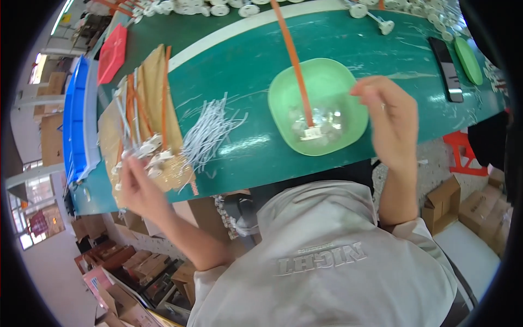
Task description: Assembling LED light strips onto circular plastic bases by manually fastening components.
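Observation:
My left hand [140, 189] is at the near left, its fingertips pinched at a small whitish piece I cannot make out. It is beside a pile of orange strips [164, 103] and grey strips with white round ends [151, 146], lying on brown paper [155, 71]. My right hand [393, 122] is raised at the right rim of a light green bowl [280, 90], fingertips closed together; anything in them is too small to tell. Small clear pieces [332, 120] lie in the bowl. A long orange strip [294, 57] leans in it, with a white tag-like end.
Thin white-grey ties [210, 133] lie in a bundle left of the bowl. A blue bin [76, 120] and a red tray [113, 53] stand at the left. A black phone [445, 68] and a green dish [467, 61] lie at the right. White-ended parts [220, 10] line the far side.

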`<state>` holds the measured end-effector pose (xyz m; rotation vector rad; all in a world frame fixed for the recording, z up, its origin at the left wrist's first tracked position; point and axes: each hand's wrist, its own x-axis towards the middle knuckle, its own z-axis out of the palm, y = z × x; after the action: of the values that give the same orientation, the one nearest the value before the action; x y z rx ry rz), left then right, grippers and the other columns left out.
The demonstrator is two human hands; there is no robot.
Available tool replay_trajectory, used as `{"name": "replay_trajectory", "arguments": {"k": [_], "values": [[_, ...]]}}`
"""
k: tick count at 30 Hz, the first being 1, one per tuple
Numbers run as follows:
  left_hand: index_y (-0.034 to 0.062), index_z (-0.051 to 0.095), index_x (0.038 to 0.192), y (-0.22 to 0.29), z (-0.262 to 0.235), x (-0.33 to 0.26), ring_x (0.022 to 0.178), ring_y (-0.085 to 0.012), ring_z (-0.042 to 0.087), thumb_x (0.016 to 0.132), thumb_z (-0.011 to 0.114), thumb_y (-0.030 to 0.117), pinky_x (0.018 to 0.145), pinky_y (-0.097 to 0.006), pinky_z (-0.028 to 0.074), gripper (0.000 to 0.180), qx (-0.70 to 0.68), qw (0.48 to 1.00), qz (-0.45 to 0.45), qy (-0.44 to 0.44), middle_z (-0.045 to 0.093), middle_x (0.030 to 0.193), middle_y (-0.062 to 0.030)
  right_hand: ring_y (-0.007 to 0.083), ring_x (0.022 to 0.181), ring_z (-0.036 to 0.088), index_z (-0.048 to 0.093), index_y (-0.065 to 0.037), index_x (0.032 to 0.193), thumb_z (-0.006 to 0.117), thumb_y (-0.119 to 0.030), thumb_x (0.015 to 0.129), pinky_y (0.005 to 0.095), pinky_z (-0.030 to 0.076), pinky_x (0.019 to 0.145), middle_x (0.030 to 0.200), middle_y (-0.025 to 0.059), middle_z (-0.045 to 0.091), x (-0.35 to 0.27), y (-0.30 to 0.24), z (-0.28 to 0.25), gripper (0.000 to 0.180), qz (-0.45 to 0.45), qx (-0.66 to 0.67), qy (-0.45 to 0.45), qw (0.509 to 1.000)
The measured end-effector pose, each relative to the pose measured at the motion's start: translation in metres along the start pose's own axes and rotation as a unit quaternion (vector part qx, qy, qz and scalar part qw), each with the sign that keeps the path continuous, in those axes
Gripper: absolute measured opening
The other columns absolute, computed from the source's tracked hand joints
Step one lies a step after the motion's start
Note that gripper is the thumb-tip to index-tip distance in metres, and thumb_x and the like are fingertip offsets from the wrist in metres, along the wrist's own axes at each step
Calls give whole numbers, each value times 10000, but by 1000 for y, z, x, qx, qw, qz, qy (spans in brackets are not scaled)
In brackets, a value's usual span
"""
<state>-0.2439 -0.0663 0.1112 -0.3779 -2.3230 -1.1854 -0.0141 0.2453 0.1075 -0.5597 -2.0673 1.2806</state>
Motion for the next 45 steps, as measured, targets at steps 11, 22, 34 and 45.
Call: {"name": "replay_trajectory", "arguments": {"k": [11,22,34,45], "values": [[-10,697,1066,-1,24,28,844,-284,681,847,714,289,778,-342,526,371,299,949,96,-17,714,952,-156,237,762,605,663,-58,927,725,-32,729,341,501,636,894,67,622,0,4,23,208,-222,-169,-171,945],[-86,639,1085,82,59,-95,981,-262,642,875,620,28,893,-369,490,240,-241,927,5,-289,675,1043,-187,193,796,645,684,-48,869,742,11,714,303,522,668,936,70,660,-11,6,27,176,-225,-124,-84,963],[-104,484,1306,121,85,-119,1240,-290,526,974,531,103,1026,-434,444,394,-659,525,-244,-480,504,1364,-232,269,841,651,691,-4,930,768,38,669,341,533,754,943,138,657,-44,-8,25,275,-221,-69,98,968],[-69,580,1170,118,76,-127,1006,-235,666,784,675,-137,839,-309,571,403,-581,665,-198,-425,643,1145,-246,206,719,680,713,-14,838,772,-51,655,267,562,574,866,90,691,-33,3,35,195,-432,-107,127,886]]}}
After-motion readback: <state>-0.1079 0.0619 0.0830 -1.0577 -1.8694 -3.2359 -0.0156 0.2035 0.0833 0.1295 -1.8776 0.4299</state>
